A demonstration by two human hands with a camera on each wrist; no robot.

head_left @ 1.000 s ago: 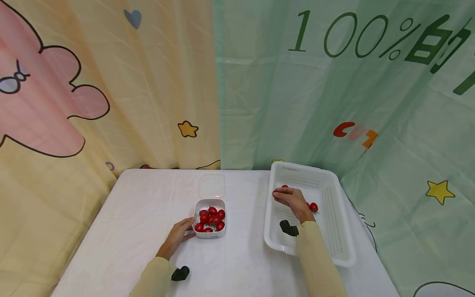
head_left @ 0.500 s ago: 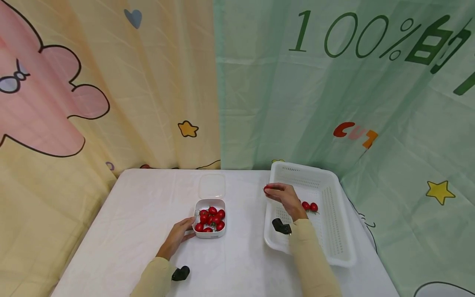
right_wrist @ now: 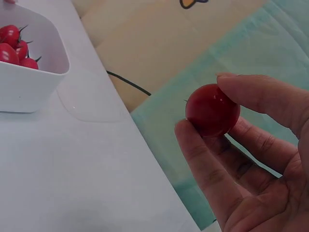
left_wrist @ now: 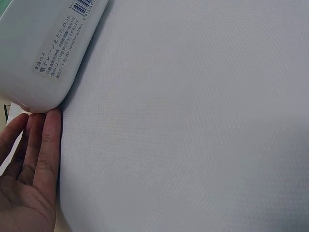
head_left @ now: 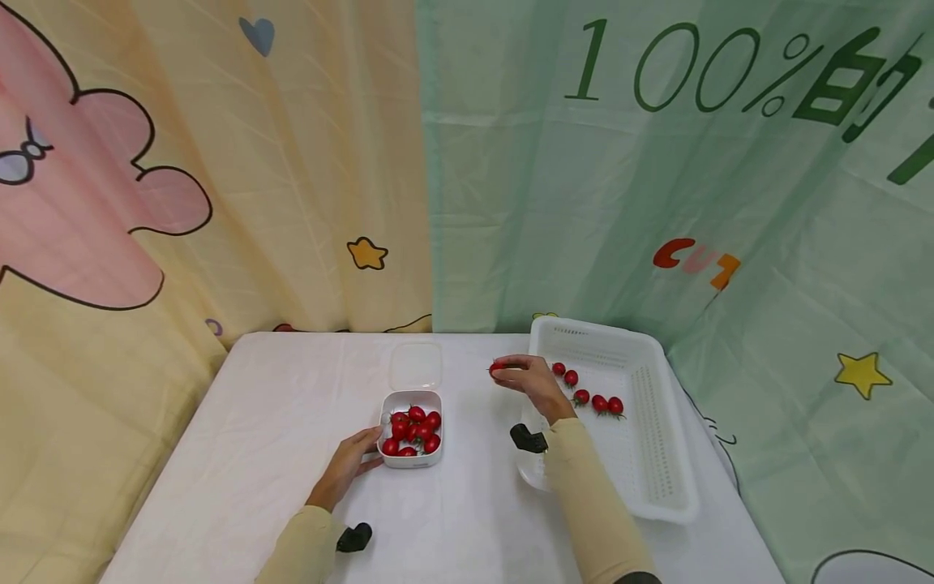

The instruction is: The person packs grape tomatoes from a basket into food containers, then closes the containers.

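Head view: The right hand (head_left: 536,383) has just moved leftward, out over the rim of a white perforated basket (head_left: 635,462), pinching one cherry tomato (head_left: 496,370). That tomato is now between the basket and a small white food container (head_left: 410,461), so this one seems partway across. Its withdrawal has uncovered five loose tomatoes (head_left: 580,397) in the basket. The left hand (head_left: 346,464) has stayed at the container's left side, touching it, probably to steady it. Piled tomatoes (head_left: 423,432) overlap inside, too tightly to count surely. A clear lid (head_left: 416,367) lies just beyond, faint against the white tablecloth (head_left: 460,527). The right sleeve (head_left: 594,495) hides part of the basket.

Left wrist view: Nearly straight fingertips touch the container's lower corner. The container is cut off at the upper left, and its printed label (left_wrist: 60,50) runs out of frame; its contents are out of sight.

Right wrist view: Thumb and fingers close around the glossy red tomato; a thin green tip shows, but the rest of its stem is hidden. The container is cropped at the left.
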